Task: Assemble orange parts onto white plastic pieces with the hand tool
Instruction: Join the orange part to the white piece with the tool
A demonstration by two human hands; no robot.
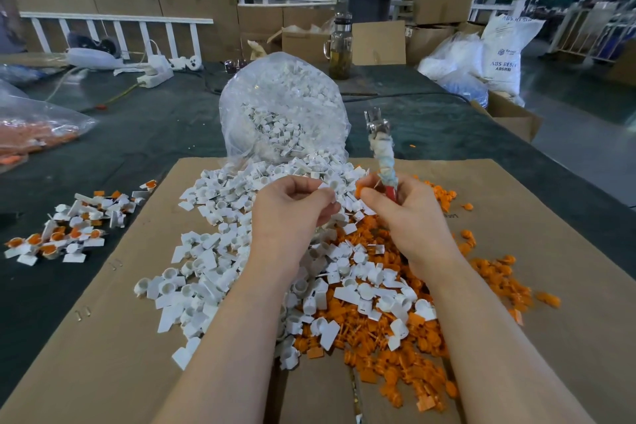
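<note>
- The left hand [296,206] has its fingers curled, pinching a small white piece [327,186] between thumb and fingertips, held above the pile.
- The right hand [401,208] grips the tool [382,151] in its curled fingers, with an orange part [361,190] pinched at thumb and forefinger, just beside the white piece.
- The tool stands nearly upright out of the fist: shiny metal jaws on top, a shaft wrapped in grubby whitish cloth or tape, and a red handle showing just at the fingers.
- The white pieces [220,251] are matte moulded plastic, each a short round cup joined to a flat tab; they lie heaped under the hands.
- They spill from a clear, crinkled plastic bag [282,107] that stands behind the heap, still well filled.
- The orange parts [389,348] are small, round-headed plastic bits, strewn thickly to the right and partly mixed under the white ones.
- Both heaps lie on a flat brown cardboard sheet [103,337], dull and stapled along its left edge.
- The cardboard rests on a dark green table [144,134] with a cloth-like surface.
- To the left, on the table, lies a small group of joined pieces [69,231]: white cups with orange filling the round openings.
- Farther left, a second clear bag [38,127] holds orange bits.
</note>
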